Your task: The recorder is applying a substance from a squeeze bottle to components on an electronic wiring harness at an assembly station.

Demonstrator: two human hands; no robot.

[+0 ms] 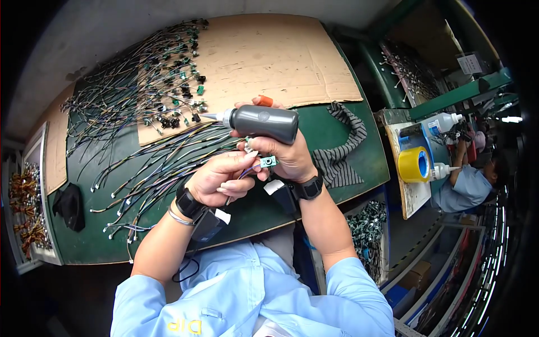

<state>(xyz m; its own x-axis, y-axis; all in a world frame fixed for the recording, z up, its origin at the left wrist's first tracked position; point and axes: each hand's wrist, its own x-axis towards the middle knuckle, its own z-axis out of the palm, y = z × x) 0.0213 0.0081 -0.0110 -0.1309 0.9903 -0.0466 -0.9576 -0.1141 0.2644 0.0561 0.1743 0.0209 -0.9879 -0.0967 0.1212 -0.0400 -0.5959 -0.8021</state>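
My right hand (289, 154) is wrapped around a dark grey squeeze bottle (265, 124), which lies sideways with its pale pointed nozzle toward the left. An orange piece (264, 101) shows at the fingers behind the bottle. Just below, a small green circuit board (268, 162) sits between my two hands; which fingers bear its weight I cannot tell. My left hand (222, 175) is closed, pinching the thin cable (247, 171) that runs to this board. Beyond my hands, several wire harnesses (151, 163) lie across the green tabletop (168, 236).
Cardboard (275, 56) covers the far tabletop, with a heap of wired boards (174, 84) along its left part. A striped cloth (342, 146) lies at right, a black cloth (69, 206) at left. Yellow tape (414, 164) stands on a side bench near another person (466, 185).
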